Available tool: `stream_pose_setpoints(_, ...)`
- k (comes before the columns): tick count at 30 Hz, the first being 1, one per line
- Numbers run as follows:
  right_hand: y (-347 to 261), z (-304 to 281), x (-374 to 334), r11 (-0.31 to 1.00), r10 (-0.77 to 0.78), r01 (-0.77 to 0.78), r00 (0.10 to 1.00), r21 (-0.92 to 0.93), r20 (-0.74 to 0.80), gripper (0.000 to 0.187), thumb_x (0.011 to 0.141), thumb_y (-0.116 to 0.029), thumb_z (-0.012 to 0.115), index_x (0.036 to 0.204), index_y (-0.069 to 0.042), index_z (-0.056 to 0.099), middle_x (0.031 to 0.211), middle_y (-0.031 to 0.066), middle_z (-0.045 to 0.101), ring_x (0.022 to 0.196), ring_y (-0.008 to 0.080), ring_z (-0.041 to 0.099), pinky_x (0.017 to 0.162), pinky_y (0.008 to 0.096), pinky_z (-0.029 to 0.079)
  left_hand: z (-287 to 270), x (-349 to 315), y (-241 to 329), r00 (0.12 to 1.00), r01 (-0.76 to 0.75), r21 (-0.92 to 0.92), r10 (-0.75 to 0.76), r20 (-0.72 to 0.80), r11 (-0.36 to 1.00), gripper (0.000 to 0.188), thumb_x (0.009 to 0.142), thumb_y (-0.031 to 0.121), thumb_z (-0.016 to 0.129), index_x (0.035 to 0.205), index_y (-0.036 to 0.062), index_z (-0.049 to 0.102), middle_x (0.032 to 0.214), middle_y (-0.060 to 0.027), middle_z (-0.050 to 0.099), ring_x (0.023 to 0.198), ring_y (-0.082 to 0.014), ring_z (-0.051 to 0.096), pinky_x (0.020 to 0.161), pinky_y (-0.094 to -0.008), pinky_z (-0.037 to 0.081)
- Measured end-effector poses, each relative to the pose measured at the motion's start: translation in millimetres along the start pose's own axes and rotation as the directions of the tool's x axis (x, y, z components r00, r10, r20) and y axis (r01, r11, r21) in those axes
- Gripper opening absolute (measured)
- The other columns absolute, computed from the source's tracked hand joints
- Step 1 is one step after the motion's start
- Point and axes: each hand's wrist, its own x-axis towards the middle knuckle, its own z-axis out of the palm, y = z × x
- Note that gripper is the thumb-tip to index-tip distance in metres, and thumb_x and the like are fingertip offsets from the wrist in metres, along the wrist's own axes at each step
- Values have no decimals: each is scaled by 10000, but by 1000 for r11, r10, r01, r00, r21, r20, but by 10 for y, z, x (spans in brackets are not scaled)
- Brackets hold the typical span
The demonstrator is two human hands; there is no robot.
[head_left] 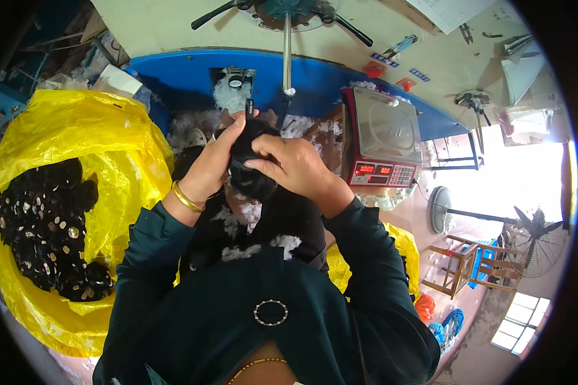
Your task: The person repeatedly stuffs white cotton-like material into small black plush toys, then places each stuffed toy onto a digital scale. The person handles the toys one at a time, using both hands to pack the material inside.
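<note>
A black, soft, plush-looking piece is between my two hands, above my lap and in front of the blue machine panel. On its left side, my left hand grips it, the thumb pointing up along its edge. My right hand presses curled fingers and thumb onto its right side. A short dark rod or tube shows just above the piece; whether it goes inside cannot be made out. White fluff clings around the round gauge-like fitting behind it, and more lies on my dark clothes.
A yellow sack full of black plush pieces stands at my left, with another yellow sack at right. The red digital scale is right of my hands. A metal lever hangs ahead. Farther right are a wooden stool and a fan.
</note>
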Motion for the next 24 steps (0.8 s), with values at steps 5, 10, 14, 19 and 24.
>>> stream_pose_setpoints(5, -12, -225, 83, 976, -7, -30, 985, -214, -172, 370, 782, -312, 731, 662, -29, 525, 659, 158, 514, 631, 369, 531, 531, 414, 404, 152, 170, 52, 999, 33, -116, -34, -9, 993, 416, 991, 366, 448, 1260, 60, 534, 1203, -61, 591, 1084, -171, 584, 936, -299, 463)
stream_pose_setpoints(10, 410, -428, 824, 935, -35, -173, 824, -310, -565, 390, 788, -268, 686, 628, 12, 467, 581, 193, 401, 523, 338, 338, 486, 403, 344, 384, 620, 236, 987, -127, -239, 99, -125, 963, 285, 927, 365, 601, 1006, 92, 576, 941, -25, 603, 786, -106, 566, 722, -238, 474)
stream_pose_setpoints(14, 843, -617, 1344, 954, -95, -105, 783, -282, -615, 354, 767, -250, 692, 650, 10, 482, 566, 173, 400, 514, 281, 298, 485, 383, 343, 275, 631, 209, 964, -228, 278, 257, -72, 933, 293, 886, 276, 674, 1021, 52, 542, 927, -39, 588, 824, -115, 596, 710, -246, 491)
stream_pose_setpoints(19, 899, -711, 1408, 939, -69, -129, 837, -319, -543, 298, 740, -278, 668, 651, -25, 539, 623, 171, 506, 590, 343, 460, 524, 413, 391, 357, 580, 243, 832, -413, 733, 550, 63, 541, 375, 776, 142, 773, 1051, 23, 547, 879, -51, 596, 723, -130, 599, 645, -249, 490)
stream_pose_setpoints(24, 722, -513, 1114, 949, -70, -118, 825, -291, -561, 251, 706, -235, 669, 639, -29, 543, 638, 185, 532, 603, 407, 501, 508, 425, 403, 334, 376, 107, 844, -273, 945, 516, 146, 180, 417, 756, 143, 763, 1082, 4, 545, 861, -140, 584, 741, -259, 590, 667, -311, 485)
